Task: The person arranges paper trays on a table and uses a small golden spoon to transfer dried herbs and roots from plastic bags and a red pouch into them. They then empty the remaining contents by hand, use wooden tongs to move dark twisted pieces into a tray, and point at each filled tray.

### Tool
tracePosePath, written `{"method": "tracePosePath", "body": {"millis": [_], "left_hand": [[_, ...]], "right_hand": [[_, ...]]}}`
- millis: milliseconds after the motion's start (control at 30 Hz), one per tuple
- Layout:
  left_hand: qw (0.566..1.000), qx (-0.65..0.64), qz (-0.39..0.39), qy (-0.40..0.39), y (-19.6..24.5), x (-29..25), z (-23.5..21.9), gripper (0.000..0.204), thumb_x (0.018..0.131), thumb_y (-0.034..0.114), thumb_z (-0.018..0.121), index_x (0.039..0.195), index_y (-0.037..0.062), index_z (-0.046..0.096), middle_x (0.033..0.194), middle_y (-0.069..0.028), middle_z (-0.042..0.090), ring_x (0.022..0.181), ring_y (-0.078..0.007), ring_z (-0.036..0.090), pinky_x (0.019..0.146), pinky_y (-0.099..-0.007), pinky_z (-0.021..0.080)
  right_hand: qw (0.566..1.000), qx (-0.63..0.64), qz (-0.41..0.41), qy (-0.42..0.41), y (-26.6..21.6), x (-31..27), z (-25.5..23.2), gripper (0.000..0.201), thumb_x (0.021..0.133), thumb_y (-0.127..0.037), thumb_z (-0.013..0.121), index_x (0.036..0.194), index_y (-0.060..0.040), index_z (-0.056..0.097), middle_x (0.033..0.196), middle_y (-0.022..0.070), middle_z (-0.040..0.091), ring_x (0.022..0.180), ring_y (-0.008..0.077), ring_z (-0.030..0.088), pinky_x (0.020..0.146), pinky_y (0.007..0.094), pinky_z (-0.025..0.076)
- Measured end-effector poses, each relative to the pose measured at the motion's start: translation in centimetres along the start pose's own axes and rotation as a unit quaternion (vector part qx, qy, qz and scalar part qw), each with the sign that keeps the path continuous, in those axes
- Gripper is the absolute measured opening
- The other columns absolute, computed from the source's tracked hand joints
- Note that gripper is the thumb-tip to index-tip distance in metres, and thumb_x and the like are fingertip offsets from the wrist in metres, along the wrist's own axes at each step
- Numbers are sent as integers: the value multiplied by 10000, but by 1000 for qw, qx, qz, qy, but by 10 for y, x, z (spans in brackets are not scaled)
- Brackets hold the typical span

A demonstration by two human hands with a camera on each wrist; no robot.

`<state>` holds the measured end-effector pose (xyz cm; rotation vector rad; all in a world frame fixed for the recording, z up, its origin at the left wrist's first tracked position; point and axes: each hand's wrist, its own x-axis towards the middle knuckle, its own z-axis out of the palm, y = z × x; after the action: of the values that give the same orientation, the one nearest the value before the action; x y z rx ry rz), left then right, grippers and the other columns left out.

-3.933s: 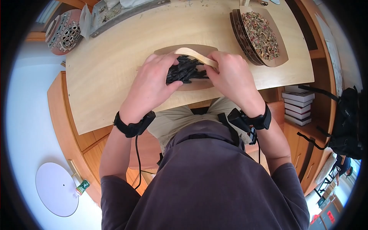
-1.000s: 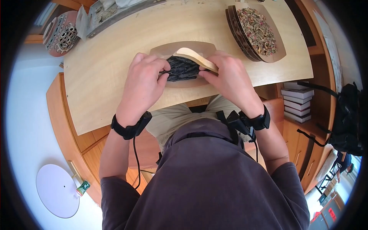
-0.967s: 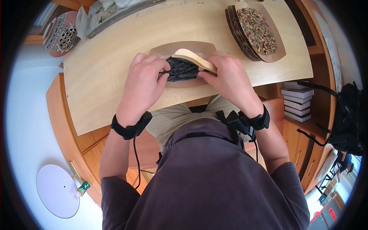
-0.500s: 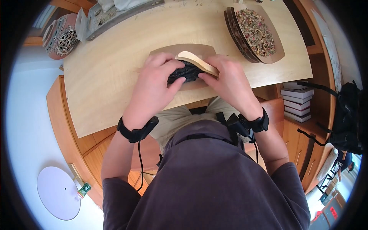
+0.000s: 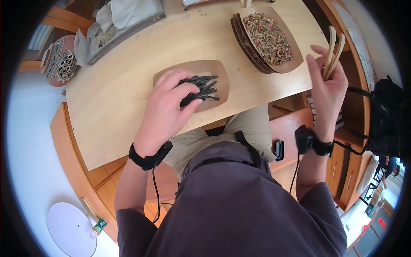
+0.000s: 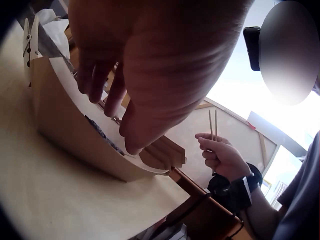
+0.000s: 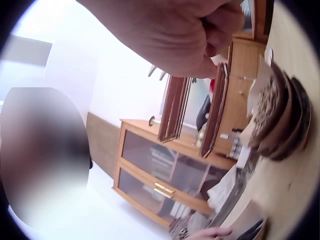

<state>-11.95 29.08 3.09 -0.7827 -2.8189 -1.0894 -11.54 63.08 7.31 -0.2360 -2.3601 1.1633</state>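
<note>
Black, twisted dried strips lie in a shallow brown boat-shaped tray on the table. My left hand is over the tray's left half, fingers bent down onto the strips, thumb to the near side; the strips' ends stick out past the fingers. In the left wrist view a wooden clip stands at one end of the tray. My right hand is raised off to the right, away from the tray, and grips a pale wooden two-pronged clip with its prongs pointing up.
Stacked brown trays, the top one filled with mixed dried flowers, stand at the back right. A grey-rimmed tray with white bags sits at the back left, beside a patterned pot. The table's front edge runs close to my lap.
My right hand has left the tray's right end and moved up and right, carrying the wooden clip. The left hand stays over the strips. The head view has shifted.
</note>
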Motion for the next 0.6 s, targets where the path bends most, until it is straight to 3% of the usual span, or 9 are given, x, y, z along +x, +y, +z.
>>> {"method": "tracePosePath", "body": {"millis": [67, 167, 333, 433, 600], "left_hand": [[1000, 2, 2, 0, -2, 0, 4, 192, 823, 86, 837, 979, 35, 736, 1246, -134, 677, 1233, -365, 608, 1000, -452, 529], [999, 36, 25, 11, -4, -1, 7, 178, 846, 106, 832, 981, 37, 739, 1237, -128, 680, 1231, -369, 613, 1004, -459, 528], [997, 38, 23, 70, 2, -10, 1, 150, 868, 52, 806, 1006, 31, 750, 1196, -115, 703, 1200, -342, 632, 1021, -442, 517], [990, 62, -12, 124, 6, -23, -8, 133, 883, 49, 792, 1011, 40, 757, 1107, -104, 720, 1110, -300, 652, 952, -398, 528], [952, -35, -194, 236, -9, -66, -11, 106, 972, 122, 765, 995, 19, 750, 900, -42, 689, 845, -142, 631, 755, -295, 501]], "right_hand": [[994, -106, 10, -4, 25, 19, -14, 330, 947, -160, 777, 1246, -31, 720, 811, -6, 589, 725, 76, 540, 656, 257, 441], [987, -156, -33, 4, 77, 38, -11, 420, 955, -133, 782, 1355, -55, 682, 868, 12, 621, 719, 97, 565, 664, 283, 475], [977, -200, 26, -75, 117, 50, -4, 542, 919, -87, 763, 1442, -123, 630, 1119, 100, 705, 856, 189, 693, 773, 350, 566], [978, -194, 25, -72, 122, 52, 0, 525, 918, -92, 767, 1428, -121, 647, 1190, 117, 727, 956, 203, 718, 840, 352, 587], [987, -157, -44, -10, 129, 51, -3, 427, 921, -99, 781, 1340, -66, 706, 1227, 126, 742, 1057, 211, 731, 943, 348, 597]]}}
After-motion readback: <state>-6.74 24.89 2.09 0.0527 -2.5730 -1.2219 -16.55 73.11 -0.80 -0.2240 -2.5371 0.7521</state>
